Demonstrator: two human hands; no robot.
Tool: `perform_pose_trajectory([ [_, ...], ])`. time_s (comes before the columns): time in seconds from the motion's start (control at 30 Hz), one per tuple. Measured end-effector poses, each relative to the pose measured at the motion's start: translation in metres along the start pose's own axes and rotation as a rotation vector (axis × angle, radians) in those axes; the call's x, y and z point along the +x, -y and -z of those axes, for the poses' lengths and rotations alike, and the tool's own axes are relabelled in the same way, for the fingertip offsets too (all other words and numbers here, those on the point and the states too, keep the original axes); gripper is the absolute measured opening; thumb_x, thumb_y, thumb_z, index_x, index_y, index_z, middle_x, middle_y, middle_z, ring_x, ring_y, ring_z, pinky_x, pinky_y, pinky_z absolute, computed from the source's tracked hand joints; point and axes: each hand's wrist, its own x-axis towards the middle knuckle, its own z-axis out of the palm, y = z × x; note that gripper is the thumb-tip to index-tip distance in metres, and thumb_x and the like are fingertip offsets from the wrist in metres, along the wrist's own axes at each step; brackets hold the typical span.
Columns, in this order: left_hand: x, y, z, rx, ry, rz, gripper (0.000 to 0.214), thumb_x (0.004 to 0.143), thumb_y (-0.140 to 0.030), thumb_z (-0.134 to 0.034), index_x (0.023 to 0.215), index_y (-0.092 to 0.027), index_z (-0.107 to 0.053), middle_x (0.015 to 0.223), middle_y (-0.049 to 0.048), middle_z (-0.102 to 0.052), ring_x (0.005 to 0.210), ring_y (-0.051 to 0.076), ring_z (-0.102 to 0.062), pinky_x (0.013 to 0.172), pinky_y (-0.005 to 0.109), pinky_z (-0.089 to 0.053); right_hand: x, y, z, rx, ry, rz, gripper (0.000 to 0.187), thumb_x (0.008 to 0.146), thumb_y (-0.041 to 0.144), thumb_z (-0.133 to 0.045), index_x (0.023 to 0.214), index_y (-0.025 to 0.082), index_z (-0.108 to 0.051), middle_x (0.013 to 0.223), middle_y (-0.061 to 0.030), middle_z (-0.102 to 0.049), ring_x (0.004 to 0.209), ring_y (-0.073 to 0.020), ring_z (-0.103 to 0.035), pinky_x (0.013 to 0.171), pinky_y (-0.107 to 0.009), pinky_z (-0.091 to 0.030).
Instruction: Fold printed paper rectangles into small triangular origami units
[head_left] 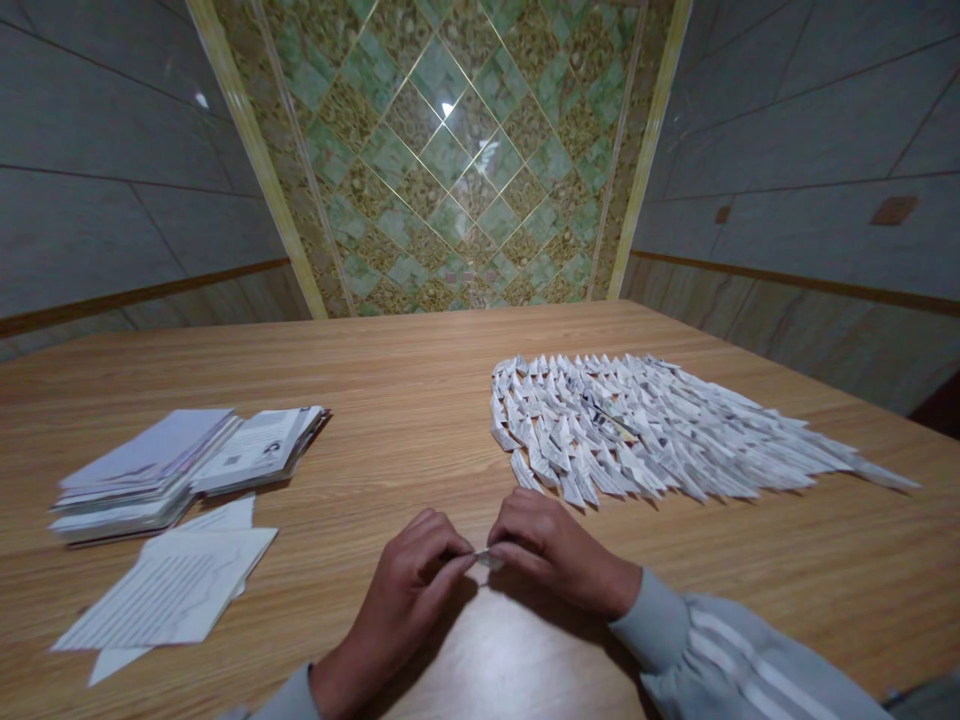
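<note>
Between both hands, just above the table, is a small folded piece of paper, mostly covered by fingers. My left hand pinches its left end between thumb and fingers. From the other side my right hand grips it, thumb against the paper and fingers curled. The two hands almost meet at the fingertips. Right beyond my right hand lies a wide spread of folded white paper pieces, printed with text and set in overlapping rows, points toward the back.
On the left of the wooden table stand a stack of paper sheets and a printed pile beside it. Loose ruled sheets lie nearer me. A tiled wall rises beyond the far edge.
</note>
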Motion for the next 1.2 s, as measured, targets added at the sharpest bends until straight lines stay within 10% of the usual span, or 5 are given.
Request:
perform_pose_trajectory([
  [0.87, -0.008, -0.009, -0.014, -0.489, -0.022, 0.421, 0.014, 0.092, -0.032, -0.061, 0.087, -0.020, -0.066, 0.080, 0.0033, -0.070, 0.073, 0.019, -0.066, 0.067, 0.029, -0.051, -0.002, 0.011, -0.017, 0.103, -0.285, -0.277, 0.011, 0.089, 0.012, -0.057, 0.086, 0.018, -0.066, 0.076, -0.0017, -0.070, 0.067, -0.0152, -0.065, 0.063, -0.025, -0.048],
  [1.2, -0.006, -0.013, -0.019, -0.538, -0.105, 0.465, 0.009, 0.086, -0.027, -0.067, 0.086, -0.019, -0.066, 0.076, 0.0014, -0.067, 0.070, 0.018, -0.062, 0.064, 0.028, -0.049, -0.005, 0.015, -0.022, 0.115, -0.133, -0.137, 0.004, 0.094, 0.018, -0.062, 0.095, 0.019, -0.066, 0.087, -0.0045, -0.070, 0.082, -0.0184, -0.063, 0.074, -0.029, -0.046],
])
